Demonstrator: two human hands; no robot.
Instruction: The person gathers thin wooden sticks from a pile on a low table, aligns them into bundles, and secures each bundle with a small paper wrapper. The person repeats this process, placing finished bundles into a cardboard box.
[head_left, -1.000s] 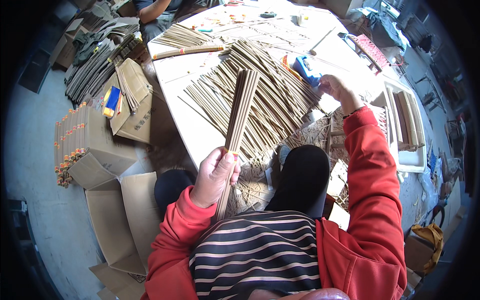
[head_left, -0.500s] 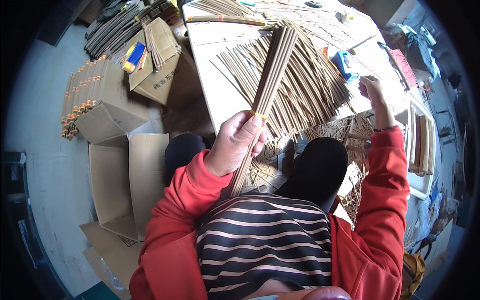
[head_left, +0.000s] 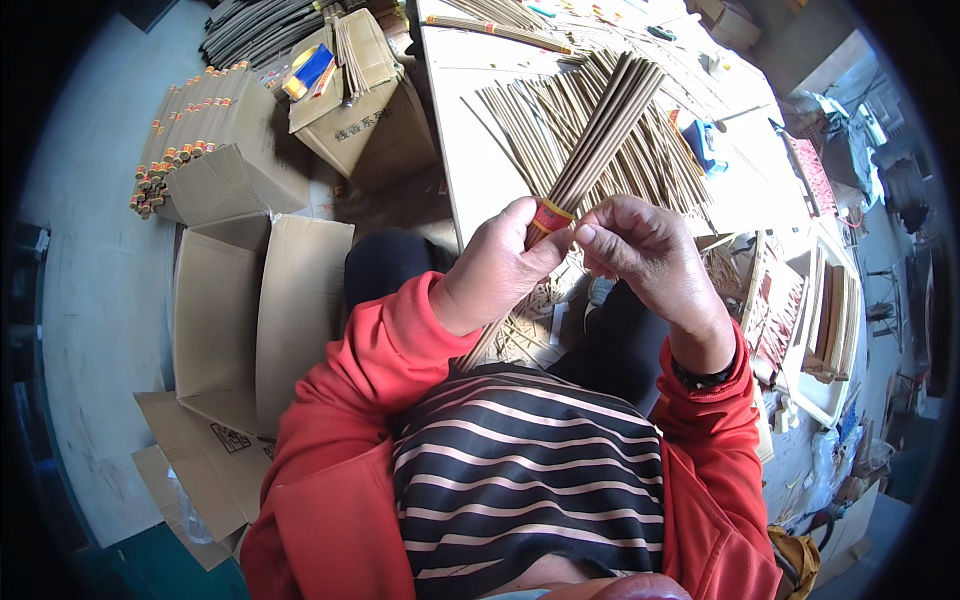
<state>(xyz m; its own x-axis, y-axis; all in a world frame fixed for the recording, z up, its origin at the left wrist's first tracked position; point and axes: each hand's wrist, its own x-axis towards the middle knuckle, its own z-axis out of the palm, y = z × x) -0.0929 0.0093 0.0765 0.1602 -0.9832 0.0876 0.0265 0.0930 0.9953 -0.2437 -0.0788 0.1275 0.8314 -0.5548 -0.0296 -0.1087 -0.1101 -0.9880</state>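
My left hand (head_left: 490, 265) is closed around a bundle of brown incense sticks (head_left: 618, 120), which slants up and away to the right over my lap. A red and yellow paper band (head_left: 552, 216) wraps the bundle just beyond my left thumb. Beside the band, my right hand (head_left: 650, 250) has its thumb and fingertips pinched together; whatever is between them is hidden. Behind the bundle, many loose incense sticks (head_left: 515, 115) lie spread along the near edge of the white table (head_left: 480, 190).
A blue dispenser-like object (head_left: 703, 150) sits on the table's right. On my left stand an open cardboard box (head_left: 225, 330), another carton (head_left: 375, 135) and a pile of banded bundles (head_left: 195, 130). A white tray (head_left: 832, 395) holding stacked brown pieces lies at right.
My right hand has come from beside the blue object to the bundle's band. The bundle leans further right, and the band's red face now shows. The whole view has shifted slightly.
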